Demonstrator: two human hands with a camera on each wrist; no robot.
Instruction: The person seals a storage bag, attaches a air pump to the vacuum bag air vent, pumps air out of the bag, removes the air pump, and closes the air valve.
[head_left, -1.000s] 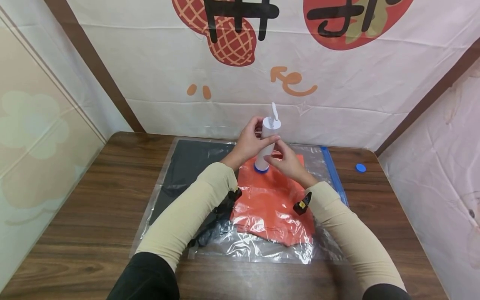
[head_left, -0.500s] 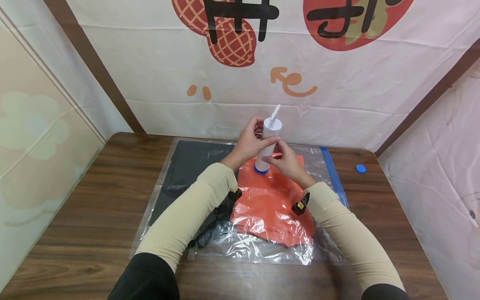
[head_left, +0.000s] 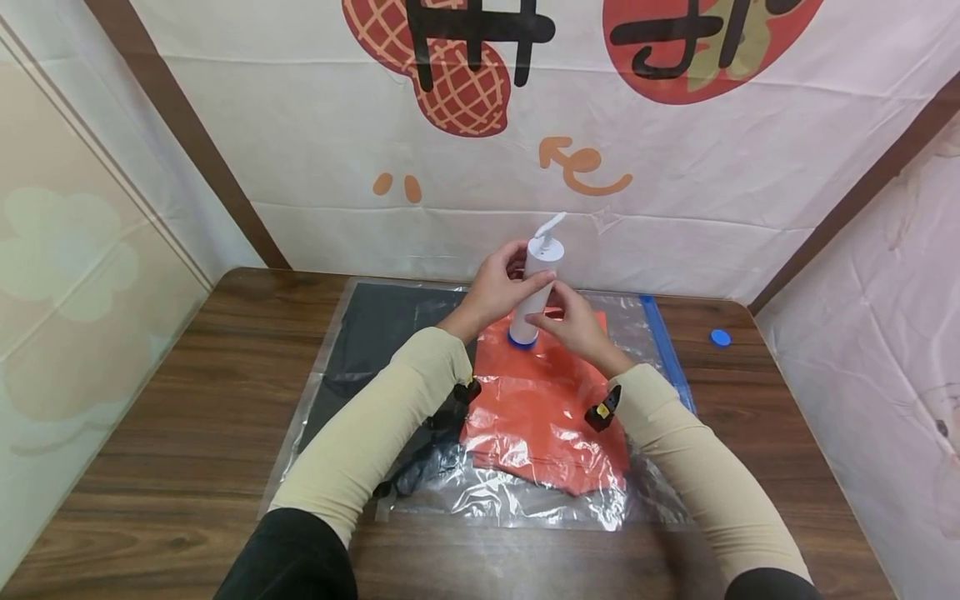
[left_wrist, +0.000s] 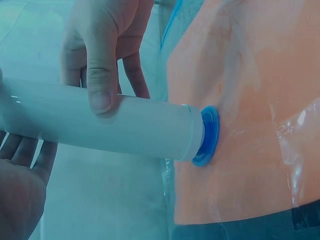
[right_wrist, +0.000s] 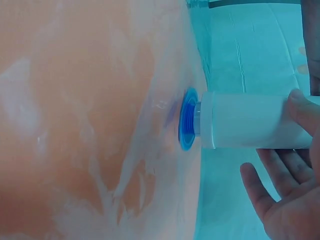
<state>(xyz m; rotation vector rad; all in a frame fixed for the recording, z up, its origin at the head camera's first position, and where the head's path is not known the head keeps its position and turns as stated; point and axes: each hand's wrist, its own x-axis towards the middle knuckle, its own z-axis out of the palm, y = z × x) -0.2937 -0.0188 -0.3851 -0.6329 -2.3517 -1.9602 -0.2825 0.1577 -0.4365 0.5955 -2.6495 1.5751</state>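
A white hand pump (left_wrist: 132, 122) is held with its lower end against a blue valve (left_wrist: 209, 136) on a clear plastic bag (head_left: 498, 504) — its upper barrel gripped by the curled fingers of the left hand (head_left: 501, 285), its lower part held between thumb and fingers of the right hand (head_left: 579, 325). Orange material (head_left: 551, 387) and black material (head_left: 390, 321) are covered by the film; a blue cap (head_left: 720, 337) is seen on the wood-grain table (head_left: 150, 433), right of the bag.

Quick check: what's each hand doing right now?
Left hand: holding the white cylinder, near its top.
Right hand: holding the same white cylinder, lower down.
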